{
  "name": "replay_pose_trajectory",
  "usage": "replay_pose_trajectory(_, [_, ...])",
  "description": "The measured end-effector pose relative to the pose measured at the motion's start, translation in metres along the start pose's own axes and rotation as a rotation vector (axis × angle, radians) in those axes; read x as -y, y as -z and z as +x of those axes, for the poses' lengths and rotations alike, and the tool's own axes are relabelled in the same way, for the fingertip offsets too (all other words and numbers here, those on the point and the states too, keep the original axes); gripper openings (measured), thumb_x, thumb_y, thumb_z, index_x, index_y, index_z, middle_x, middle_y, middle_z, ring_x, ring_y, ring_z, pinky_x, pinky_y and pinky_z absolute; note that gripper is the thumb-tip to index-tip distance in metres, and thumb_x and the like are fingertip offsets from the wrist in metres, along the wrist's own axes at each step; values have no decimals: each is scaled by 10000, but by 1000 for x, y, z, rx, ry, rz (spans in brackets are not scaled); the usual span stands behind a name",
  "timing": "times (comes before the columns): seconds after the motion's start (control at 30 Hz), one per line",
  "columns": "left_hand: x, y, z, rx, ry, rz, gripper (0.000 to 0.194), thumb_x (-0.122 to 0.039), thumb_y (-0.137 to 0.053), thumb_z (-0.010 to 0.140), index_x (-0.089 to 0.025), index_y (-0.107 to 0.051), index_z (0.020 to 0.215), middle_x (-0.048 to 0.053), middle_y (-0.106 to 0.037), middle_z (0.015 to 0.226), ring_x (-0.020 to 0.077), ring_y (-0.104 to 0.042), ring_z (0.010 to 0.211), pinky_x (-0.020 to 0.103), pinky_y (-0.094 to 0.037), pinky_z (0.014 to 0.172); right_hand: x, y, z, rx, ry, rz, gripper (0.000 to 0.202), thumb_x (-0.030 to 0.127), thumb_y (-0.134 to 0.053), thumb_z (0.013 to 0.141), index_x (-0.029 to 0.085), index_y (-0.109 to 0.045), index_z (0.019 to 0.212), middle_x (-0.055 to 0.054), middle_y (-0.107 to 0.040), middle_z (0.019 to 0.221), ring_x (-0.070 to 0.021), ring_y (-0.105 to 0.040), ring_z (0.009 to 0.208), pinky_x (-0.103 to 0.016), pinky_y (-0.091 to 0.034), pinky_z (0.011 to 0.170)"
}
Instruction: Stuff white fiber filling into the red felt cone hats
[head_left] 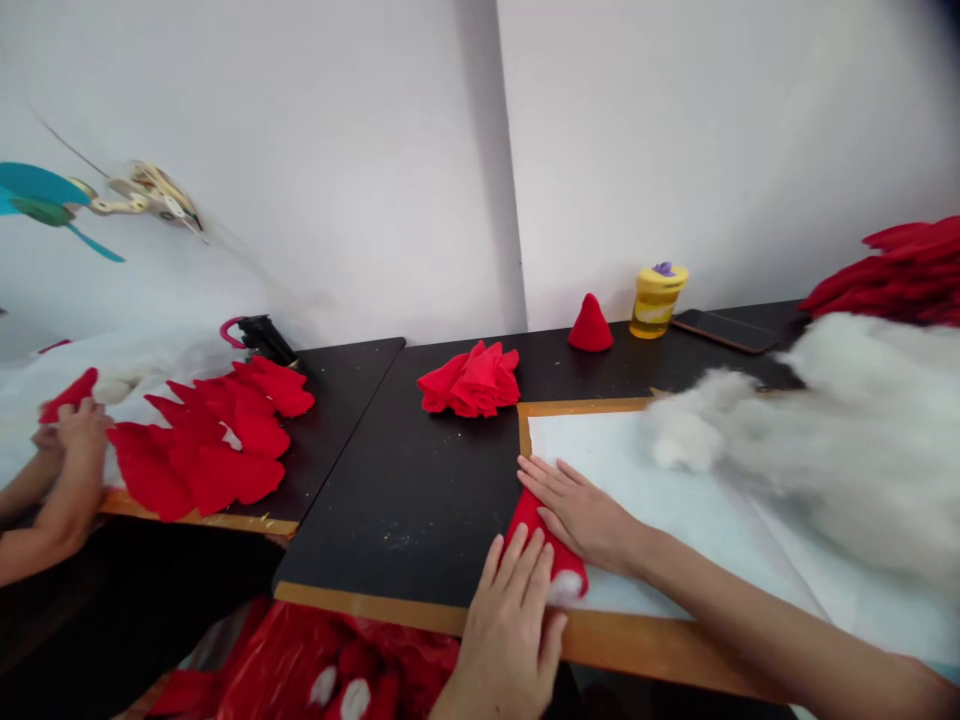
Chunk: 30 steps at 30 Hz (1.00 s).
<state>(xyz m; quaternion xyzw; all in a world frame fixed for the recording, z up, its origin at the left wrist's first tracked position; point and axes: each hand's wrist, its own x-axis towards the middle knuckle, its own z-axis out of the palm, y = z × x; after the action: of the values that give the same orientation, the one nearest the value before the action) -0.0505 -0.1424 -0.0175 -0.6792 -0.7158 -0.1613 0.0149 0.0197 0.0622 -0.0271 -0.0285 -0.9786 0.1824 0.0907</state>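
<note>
A red cloth cone [568, 568] with white stuffing showing at its open end lies on its side at the left edge of the white sheet [720, 540]. My right hand [581, 512] rests flat across its upper part, fingers stretched out toward the left. Lower down, my left hand [512, 625] touches the cone's left side with its fingers spread, near the table's front edge. Both palms face downward, and part of the cone is hidden beneath them. A large heap of white fibre stuffing [847, 440] spreads over the right of the sheet.
Red cloth pieces [472, 380] lie on the black table [397, 480], with a standing red cone [591, 325], a yellow-lidded jar [657, 302] and a phone [725, 330] behind. Stuffed red pieces fill a red bag [292, 660] below. At left, another person's hands [79, 430] hold a red piece.
</note>
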Motion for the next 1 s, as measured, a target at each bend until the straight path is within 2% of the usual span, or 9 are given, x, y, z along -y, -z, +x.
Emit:
replay_pose_trajectory(0.1, [8, 3, -2, 3, 45, -146, 636, -191, -519, 936, -143, -309, 1535, 153, -475, 1545, 290, -388, 1465, 579, -365, 1183, 0, -6, 8, 4, -33, 1, 535, 170, -400, 986, 62, -408, 1510, -179, -302, 1613, -306, -270, 1503, -584, -232, 1223])
replay_pose_trajectory(0.27, [29, 24, -12, -165, 235, -379, 516, -148, -502, 920, -216, -462, 1430, 151, -541, 1462, 276, -509, 1360, 513, -458, 1110, -2, 32, -14, -122, -85, 89, 462, 292, -336, 1048, 175, -473, 1473, -121, -477, 1550, -264, -410, 1452, -562, -324, 1191])
replay_pose_trajectory(0.37, [38, 30, -19, -175, 324, -427, 327, -178, -538, 934, -231, -613, 1248, 110, -675, 1201, 247, -639, 1132, 421, -541, 969, 5, 48, -51, -384, -323, 315, 311, 401, -438, 1028, 245, -662, 1177, -70, -749, 1128, -231, -706, 1025, -390, -576, 906])
replay_pose_trajectory(0.43, [39, 28, -18, -187, 339, -448, 273, -181, -558, 936, -235, -639, 1192, 73, -697, 1069, 221, -663, 1011, 373, -550, 897, 15, 44, -73, -374, -397, 418, 242, 426, -497, 1001, 242, -655, 996, -15, -724, 817, -187, -685, 717, -290, -567, 641])
replay_pose_trajectory(0.5, [37, 22, -11, -210, 324, -453, 245, -155, -567, 924, -232, -648, 1142, 53, -691, 1020, 207, -659, 963, 343, -542, 862, 29, 30, -84, -358, -380, 467, 167, 381, -530, 981, 234, -607, 963, 18, -660, 709, -163, -638, 624, -257, -527, 572])
replay_pose_trajectory(0.6, [33, 12, 3, -215, 301, -383, 205, -56, -557, 851, -209, -629, 966, 30, -655, 929, 186, -638, 872, 300, -521, 783, 48, 2, -78, -367, -298, 383, 65, 254, -552, 957, 232, -562, 897, 23, -619, 727, -145, -604, 614, -241, -499, 580])
replay_pose_trajectory(0.77, [33, -3, 12, -233, 383, -98, 305, 64, -492, 615, -222, -467, 716, -17, -539, 711, 189, -538, 698, 304, -432, 671, 62, -29, -49, -347, -163, 20, 208, 51, -529, 893, 219, -550, 773, -19, -621, 754, -203, -623, 668, -295, -478, 599])
replay_pose_trajectory(0.9, [32, 2, 5, -242, 436, -50, 285, 43, -492, 640, -227, -469, 728, -5, -523, 706, 216, -513, 706, 349, -415, 692, 59, -19, -58, -260, -177, 177, 202, 34, -511, 880, 224, -544, 820, -9, -630, 778, -187, -628, 683, -278, -485, 612])
replay_pose_trajectory(1.0, [31, 19, -4, -231, 398, -168, 278, -13, -536, 707, -220, -525, 893, 35, -585, 872, 236, -563, 829, 385, -471, 770, 44, 5, -81, -268, -282, 412, 102, 163, -499, 945, 243, -547, 903, 28, -591, 745, -146, -586, 625, -240, -475, 583])
